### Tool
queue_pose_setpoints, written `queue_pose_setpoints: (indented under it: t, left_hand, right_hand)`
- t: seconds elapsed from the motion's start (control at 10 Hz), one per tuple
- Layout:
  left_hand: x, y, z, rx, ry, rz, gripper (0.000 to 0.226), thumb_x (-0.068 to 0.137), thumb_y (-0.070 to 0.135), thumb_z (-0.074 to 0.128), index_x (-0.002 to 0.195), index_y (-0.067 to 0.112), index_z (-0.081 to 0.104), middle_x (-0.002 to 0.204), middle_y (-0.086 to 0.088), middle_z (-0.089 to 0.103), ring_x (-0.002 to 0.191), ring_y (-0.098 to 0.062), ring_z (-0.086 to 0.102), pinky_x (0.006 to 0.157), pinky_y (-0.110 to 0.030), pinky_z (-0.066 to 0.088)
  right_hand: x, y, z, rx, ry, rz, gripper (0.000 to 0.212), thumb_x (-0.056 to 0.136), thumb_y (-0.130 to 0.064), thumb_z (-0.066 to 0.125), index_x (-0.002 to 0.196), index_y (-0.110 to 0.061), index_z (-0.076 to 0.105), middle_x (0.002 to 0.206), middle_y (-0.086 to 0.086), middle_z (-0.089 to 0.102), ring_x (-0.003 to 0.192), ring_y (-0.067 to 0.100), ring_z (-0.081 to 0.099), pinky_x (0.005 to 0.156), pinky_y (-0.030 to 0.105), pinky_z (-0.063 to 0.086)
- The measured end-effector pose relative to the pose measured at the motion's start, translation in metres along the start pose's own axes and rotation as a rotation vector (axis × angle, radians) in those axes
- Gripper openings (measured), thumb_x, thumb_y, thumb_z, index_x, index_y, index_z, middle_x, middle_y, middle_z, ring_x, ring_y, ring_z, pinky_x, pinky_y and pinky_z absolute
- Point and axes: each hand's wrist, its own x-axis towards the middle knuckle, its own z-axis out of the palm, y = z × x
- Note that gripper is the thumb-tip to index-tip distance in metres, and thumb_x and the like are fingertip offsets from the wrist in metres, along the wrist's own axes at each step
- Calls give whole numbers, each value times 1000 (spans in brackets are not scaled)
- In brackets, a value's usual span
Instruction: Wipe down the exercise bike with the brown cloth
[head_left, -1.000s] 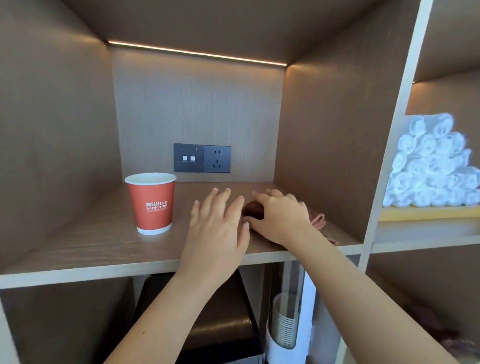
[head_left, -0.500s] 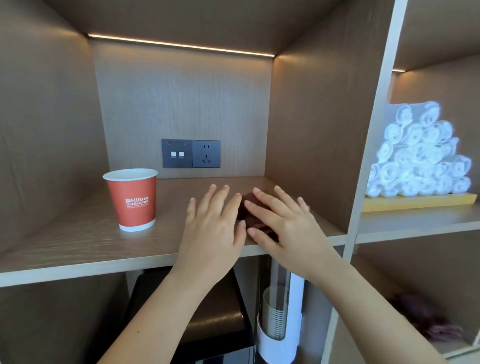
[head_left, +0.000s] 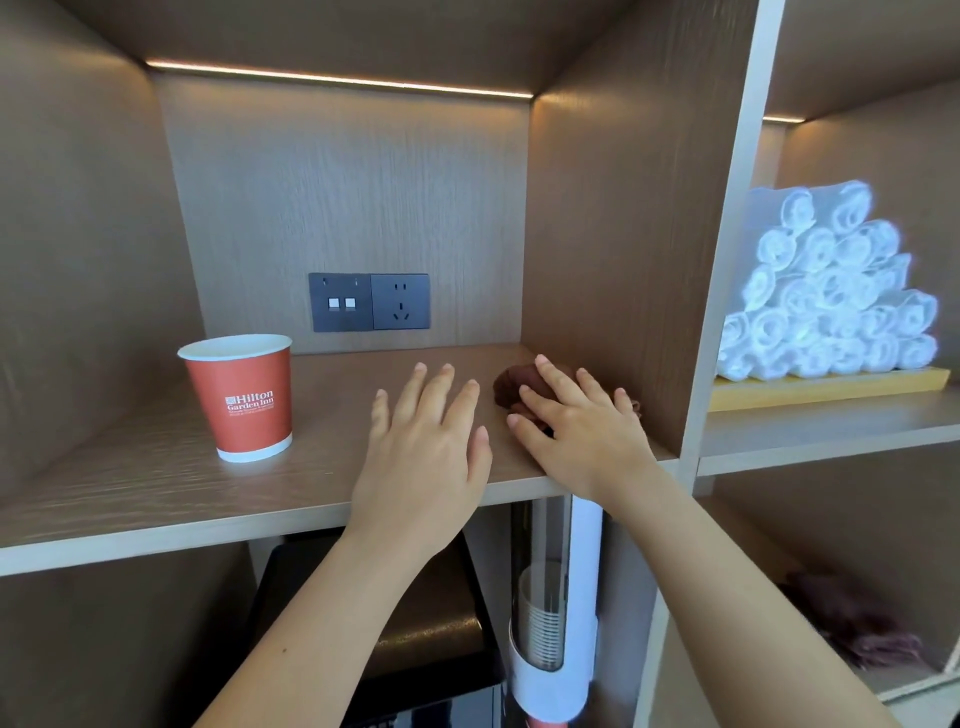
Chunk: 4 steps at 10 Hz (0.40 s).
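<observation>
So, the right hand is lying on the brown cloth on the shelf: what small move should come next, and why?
Probably close the right hand round the brown cloth and lift it off the shelf. Its fingers lie straight on the bunched cloth, not gripping it; the left hand is open beside it, holding nothing; no bike is in view.

Two bare hands, two bare forearms in shot.
Here's the left hand (head_left: 421, 457): slim fingers, nails cut short and rounded, faint creases over the knuckles. The right hand (head_left: 582, 441) matches it, with the same short, tidy nails and a narrow wrist. The left forearm (head_left: 322, 623) runs bare right down to the frame's bottom edge, one small dark mole (head_left: 284, 650) partway along it, and the right forearm (head_left: 737, 597) is bare and smooth the whole visible way.
</observation>
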Motion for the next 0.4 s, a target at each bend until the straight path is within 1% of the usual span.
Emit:
queue_pose_setpoints:
  t: [0.1,0.2,0.3,0.4]
  left_hand:
    - [0,0,1,2,-12,-17,51,87,37,33,130,15,52,138,-12,46,132,-31,36,104,-51,21]
    - [-2,-1,3,29,36,-19,47,85,36,42,121,13,59,130,-14,55,123,-35,46,97,-53,23]
    - [-4,-6,-3,36,74,-21,45,83,34,45,117,10,62,125,-16,58,119,-36,51,95,-57,30]
    - [-14,-13,-9,74,171,-13,42,84,32,45,113,8,64,121,-16,60,115,-35,54,92,-58,35]
  right_hand:
    - [6,5,0,-20,-20,42,53,95,-55,23,144,-36,20,156,-12,-8,143,25,0,113,50,1]
    - [7,6,2,-33,-3,47,54,94,-57,24,144,-37,20,156,-11,-7,143,25,1,112,50,2]
    - [4,3,-1,3,34,63,55,93,-57,28,143,-36,25,156,-9,0,143,26,5,112,53,4]
    - [-6,-8,-1,68,215,-17,51,92,-50,40,140,-33,33,155,-7,14,142,25,12,110,58,6]
